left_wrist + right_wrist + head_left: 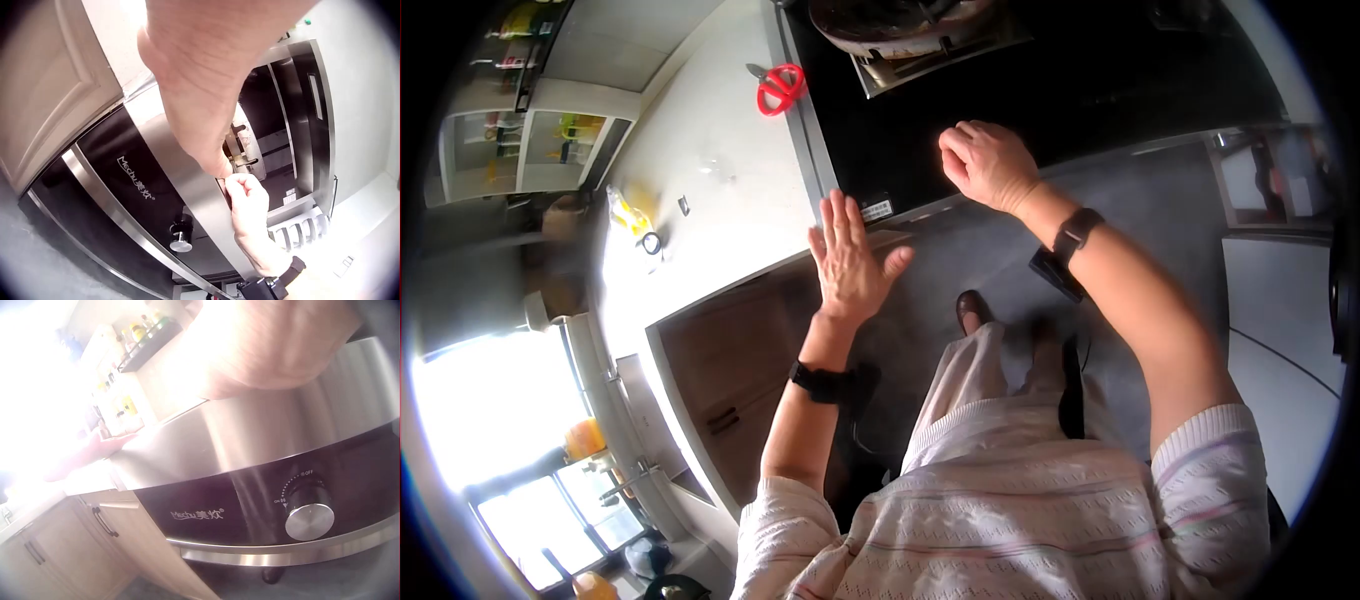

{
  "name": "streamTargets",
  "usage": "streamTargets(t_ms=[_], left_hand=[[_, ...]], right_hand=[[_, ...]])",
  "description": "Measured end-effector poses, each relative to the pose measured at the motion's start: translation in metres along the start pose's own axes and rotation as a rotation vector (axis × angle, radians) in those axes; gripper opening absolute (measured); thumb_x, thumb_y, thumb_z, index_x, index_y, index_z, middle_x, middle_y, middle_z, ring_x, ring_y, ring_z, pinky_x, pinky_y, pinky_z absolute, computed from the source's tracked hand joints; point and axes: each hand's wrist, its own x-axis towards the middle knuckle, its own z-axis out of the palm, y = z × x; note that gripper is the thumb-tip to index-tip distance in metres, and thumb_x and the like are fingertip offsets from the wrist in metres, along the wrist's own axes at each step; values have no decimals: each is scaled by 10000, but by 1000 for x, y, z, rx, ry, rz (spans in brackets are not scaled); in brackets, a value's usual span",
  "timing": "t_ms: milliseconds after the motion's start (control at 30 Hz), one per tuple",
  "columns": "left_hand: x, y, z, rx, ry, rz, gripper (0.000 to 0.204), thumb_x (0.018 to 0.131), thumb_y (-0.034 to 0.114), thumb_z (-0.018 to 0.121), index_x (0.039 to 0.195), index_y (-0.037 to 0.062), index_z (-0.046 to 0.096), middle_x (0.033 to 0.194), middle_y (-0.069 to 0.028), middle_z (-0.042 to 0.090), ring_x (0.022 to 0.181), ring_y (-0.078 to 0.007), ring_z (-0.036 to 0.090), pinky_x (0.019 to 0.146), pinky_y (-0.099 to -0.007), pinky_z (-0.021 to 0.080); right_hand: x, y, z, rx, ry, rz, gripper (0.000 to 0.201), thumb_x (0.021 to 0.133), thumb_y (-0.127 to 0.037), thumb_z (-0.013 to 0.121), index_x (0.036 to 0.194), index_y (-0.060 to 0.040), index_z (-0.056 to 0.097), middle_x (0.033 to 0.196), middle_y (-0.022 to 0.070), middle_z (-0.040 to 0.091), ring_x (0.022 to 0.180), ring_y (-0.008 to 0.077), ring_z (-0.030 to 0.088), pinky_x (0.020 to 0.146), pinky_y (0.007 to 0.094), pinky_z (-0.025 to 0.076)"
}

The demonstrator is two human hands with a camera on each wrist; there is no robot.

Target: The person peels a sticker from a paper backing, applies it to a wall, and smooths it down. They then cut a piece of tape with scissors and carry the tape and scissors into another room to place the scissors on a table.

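My left hand (850, 268) hovers by the left front corner of the black stove top (1100, 105), fingers straight and thumb spread, holding nothing. To its right, my right hand (992, 168) is over the stove's front edge with its fingers curled in. Nothing shows in its grasp. The left wrist view also has this curled right hand (249, 199), close to the burner in that view. Below the hands, the stove's front panel carries a silver knob (309, 521). A round pan (900, 28) sits at the back of the stove, partly cut off by the frame.
Red-handled scissors (781, 90) lie on the white counter (720, 190) left of the stove. A yellow item (632, 215) is farther left on it. Shelves with bottles (515, 50) stand beyond. Wooden cabinet doors (730, 360) are under the counter, and a bright window (500, 400) is at the left.
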Motion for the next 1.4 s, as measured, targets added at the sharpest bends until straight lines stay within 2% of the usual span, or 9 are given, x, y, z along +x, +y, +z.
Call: streamTargets(t_ms=[333,400,500,733,867,1100,1200,1267,1400], left_hand=[[0,-20,-45,-355,-76,-45,784,850,573,458,1376,14,296,1430,-176,293,1359,-335,188,1058,-526,173],[35,-49,-57,-266,137,8,449,868,275,572,1211,-7,506,1244,-194,506,1184,-332,461,972,-363,378],[115,-110,-61,-236,229,-105,341,843,286,597,1110,73,612,1038,-191,622,962,-321,605,791,-372,477],[260,-143,-59,-80,-37,-517,801,658,621,632,1211,56,500,1180,-137,535,1132,-287,493,879,-373,462],[277,-162,-46,-43,-23,-371,731,606,508,741,1115,24,539,1123,-165,561,1082,-293,532,852,-362,481],[288,-185,-46,-458,112,-261,854,589,201,802,1279,-91,392,743,-142,619,579,-161,587,488,-261,482],[285,-182,-58,-649,64,-274,617,671,142,747,1179,-96,490,678,-97,588,500,-135,525,441,-243,433],[288,-193,-60,-1060,-213,-335,381,722,58,682,1039,-118,567,678,-109,594,504,-149,525,454,-244,420],[277,-202,-39,-1271,-42,-461,185,781,16,608,919,-105,595,690,-106,599,504,-145,533,434,-230,413]], right_hand=[[0,2,0,22,-10,-27,78,761,-104,576,736,-92,503,679,42,533,666,218,564,629,338,484],[1,-2,-5,17,-15,-18,78,761,-103,575,735,-91,503,676,43,531,664,217,563,625,337,483],[4,-2,-4,9,-10,-16,79,761,-105,582,744,-89,506,667,41,523,654,216,557,604,327,481],[12,-10,-6,-44,-80,103,75,753,-96,595,781,-99,526,673,36,538,620,215,550,586,315,473],[14,-12,-6,-70,-86,139,81,745,-92,600,786,-101,530,663,30,533,609,206,546,579,305,471],[15,-10,-5,-33,-68,161,95,723,-77,613,771,-106,537,654,18,522,594,191,535,561,294,465],[14,-10,-5,-42,-67,159,96,720,-75,613,769,-107,536,656,15,521,592,188,533,556,291,464],[14,-10,-6,-28,-96,170,97,720,-76,612,770,-106,534,654,17,519,593,188,534,555,293,466],[14,-11,-6,-34,-82,164,100,717,-77,613,769,-104,533,656,19,518,589,189,535,549,295,469]])
